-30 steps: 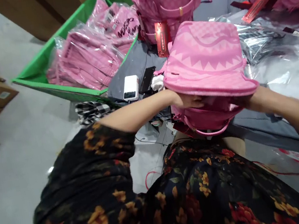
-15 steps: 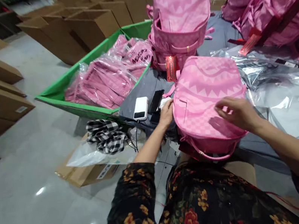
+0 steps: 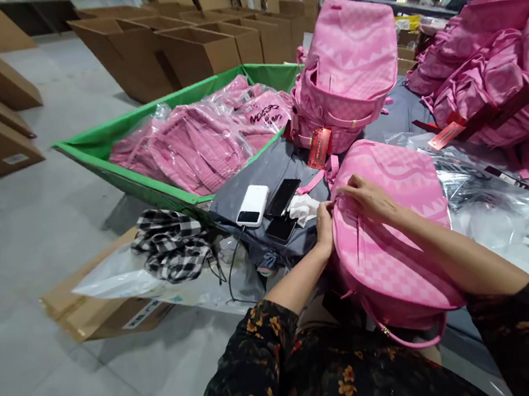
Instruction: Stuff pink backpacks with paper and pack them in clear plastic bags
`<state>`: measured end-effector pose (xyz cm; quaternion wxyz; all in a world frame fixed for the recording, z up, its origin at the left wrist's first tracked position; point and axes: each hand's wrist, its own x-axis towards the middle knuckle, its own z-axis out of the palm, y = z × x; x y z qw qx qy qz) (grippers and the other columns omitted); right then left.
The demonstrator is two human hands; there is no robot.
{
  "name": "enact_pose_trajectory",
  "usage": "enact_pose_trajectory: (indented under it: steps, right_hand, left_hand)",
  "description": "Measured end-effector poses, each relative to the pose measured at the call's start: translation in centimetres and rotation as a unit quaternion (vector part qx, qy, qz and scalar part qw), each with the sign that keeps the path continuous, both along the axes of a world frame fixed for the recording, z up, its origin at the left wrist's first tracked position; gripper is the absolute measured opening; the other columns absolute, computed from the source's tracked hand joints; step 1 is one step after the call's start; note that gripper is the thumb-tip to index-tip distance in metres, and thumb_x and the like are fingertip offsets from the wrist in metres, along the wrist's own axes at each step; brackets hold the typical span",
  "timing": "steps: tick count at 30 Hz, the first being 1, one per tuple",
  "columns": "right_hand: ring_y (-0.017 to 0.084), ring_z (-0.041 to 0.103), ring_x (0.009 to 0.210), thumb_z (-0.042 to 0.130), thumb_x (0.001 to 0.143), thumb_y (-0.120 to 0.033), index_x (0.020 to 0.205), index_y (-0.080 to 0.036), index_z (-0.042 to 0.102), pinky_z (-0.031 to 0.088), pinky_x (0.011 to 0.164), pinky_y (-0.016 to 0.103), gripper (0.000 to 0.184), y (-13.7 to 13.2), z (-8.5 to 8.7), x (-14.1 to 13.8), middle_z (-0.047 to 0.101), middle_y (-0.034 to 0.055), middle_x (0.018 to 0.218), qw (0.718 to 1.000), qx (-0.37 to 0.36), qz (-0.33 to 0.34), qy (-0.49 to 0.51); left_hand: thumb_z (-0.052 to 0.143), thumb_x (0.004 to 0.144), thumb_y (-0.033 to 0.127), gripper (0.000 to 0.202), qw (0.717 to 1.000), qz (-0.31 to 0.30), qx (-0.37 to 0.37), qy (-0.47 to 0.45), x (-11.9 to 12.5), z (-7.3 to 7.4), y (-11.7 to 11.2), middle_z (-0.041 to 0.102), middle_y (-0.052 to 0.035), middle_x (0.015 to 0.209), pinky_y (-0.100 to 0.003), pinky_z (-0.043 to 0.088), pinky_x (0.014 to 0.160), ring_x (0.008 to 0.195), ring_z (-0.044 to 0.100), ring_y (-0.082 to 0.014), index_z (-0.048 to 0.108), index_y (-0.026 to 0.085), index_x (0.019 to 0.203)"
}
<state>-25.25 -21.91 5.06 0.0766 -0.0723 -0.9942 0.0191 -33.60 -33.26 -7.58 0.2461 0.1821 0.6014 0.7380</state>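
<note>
A pink backpack [image 3: 398,250] with a zigzag tooth pattern lies flat on the grey table edge in front of me. My left hand [image 3: 324,223] rests against its upper left side, fingers curled on the fabric near the zipper. My right hand [image 3: 366,197] lies on top of the bag near its far end, fingers pinched at the zipper or seam there. Behind it a second pink backpack [image 3: 350,72] stands upright with a red hang tag [image 3: 318,147].
A white power bank [image 3: 252,205] and two dark phones [image 3: 283,197] lie left of the bag. A green bin [image 3: 98,148] holds several bagged pink items. A checked cloth [image 3: 172,250], cardboard boxes and a pile of pink backpacks [image 3: 492,75] surround the table; clear plastic bags lie right.
The backpack came down from a lifted position and now lies flat. Both hands moved from beneath it to its top and left side near the zipper. The camera tilted up.
</note>
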Motion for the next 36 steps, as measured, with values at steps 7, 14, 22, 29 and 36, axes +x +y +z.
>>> enact_pose_trajectory:
  steps: [7, 14, 22, 29, 36]
  right_hand:
    - [0.019, 0.051, 0.083, 0.045, 0.097, -0.03, 0.121, -0.022, 0.069, 0.04, 0.071, 0.027, 0.035, 0.0, -0.9, -0.1, 0.055, 0.0076, 0.1, 0.998, -0.064, 0.016, 0.018]
    - [0.018, 0.054, 0.085, 0.051, 0.085, -0.016, 0.11, -0.02, 0.069, 0.047, 0.077, 0.028, 0.031, 0.2, -1.4, 0.1, 0.053, 0.0065, 0.098, 0.991, -0.12, 0.041, 0.046]
    - [0.018, 0.054, 0.081, 0.053, 0.08, -0.01, 0.095, -0.019, 0.066, 0.045, 0.07, 0.027, 0.021, 0.3, -2.0, 0.0, 0.051, 0.0054, 0.092, 0.991, -0.116, 0.053, 0.039]
    - [0.014, 0.051, 0.076, 0.05, 0.09, -0.016, 0.123, -0.025, 0.066, 0.039, 0.064, 0.023, 0.038, 0.7, -0.9, -0.1, 0.054, 0.0046, 0.102, 1.0, -0.017, 0.018, 0.006]
    - [0.019, 0.049, 0.084, 0.048, 0.099, -0.02, 0.107, -0.021, 0.072, 0.036, 0.07, 0.028, 0.026, 1.7, -0.1, -1.5, 0.058, 0.0092, 0.098, 0.987, 0.113, 0.094, -0.063]
  left_hand:
    - [0.081, 0.076, 0.032, 0.043, 0.967, -0.073, 0.137, -0.203, 1.1, 0.4, 0.1, 0.075, -0.0044, 0.103, -0.038, 0.051, 0.101, 0.102, 0.068, -0.0232, 0.071, 0.017, 0.114]
    - [0.091, 0.066, 0.038, 0.058, 0.919, -0.133, 0.251, -0.274, 1.4, 0.6, 0.6, 0.075, -0.007, 0.114, -0.041, 0.047, 0.11, 0.115, 0.067, -0.0266, 0.072, 0.019, 0.117]
    - [0.066, 0.091, 0.042, 0.029, 0.983, -0.115, 0.133, -0.048, 1.0, 0.7, 1.6, 0.071, -0.0043, 0.1, -0.037, 0.049, 0.102, 0.103, 0.064, -0.0227, 0.074, 0.018, 0.106]
    - [0.053, 0.096, 0.019, 0.013, 0.957, -0.045, -0.059, 0.282, -1.2, 1.6, 0.8, 0.06, -0.0022, 0.09, -0.026, 0.048, 0.078, 0.08, 0.06, -0.0165, 0.065, 0.02, 0.092]
    - [0.061, 0.081, 0.017, 0.019, 0.881, -0.232, -0.122, 0.395, -4.6, 5.9, -4.3, 0.052, 0.0019, 0.06, -0.025, 0.034, 0.063, 0.061, 0.05, -0.0164, 0.057, 0.023, 0.064]
